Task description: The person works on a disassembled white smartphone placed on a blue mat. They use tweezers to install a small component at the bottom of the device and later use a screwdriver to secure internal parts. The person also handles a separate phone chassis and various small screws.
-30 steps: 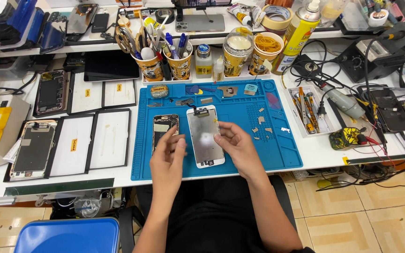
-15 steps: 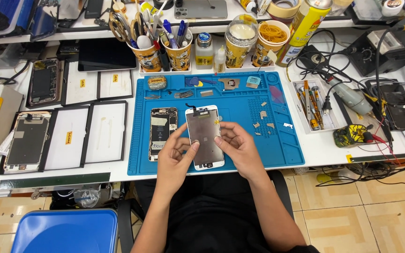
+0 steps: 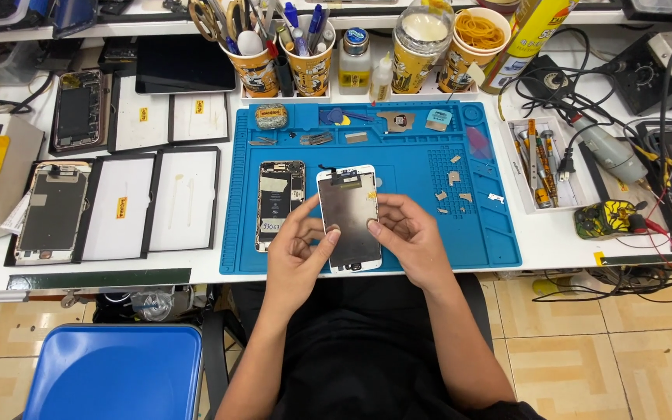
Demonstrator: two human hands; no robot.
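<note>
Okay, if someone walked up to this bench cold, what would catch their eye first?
Most likely the bright blue work mat in the middle of the white bench, where the left hand and right hand hold a white-framed phone screen panel between them. Just left of it on the mat lies an opened phone body with its insides showing. Behind the mat, yellow cups of tools and pens crowd the back edge.

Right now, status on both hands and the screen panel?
Left hand and right hand both grip the white screen panel, back side up, over blue mat. Opened phone body lies just left, apart. Nothing blocking.
</note>
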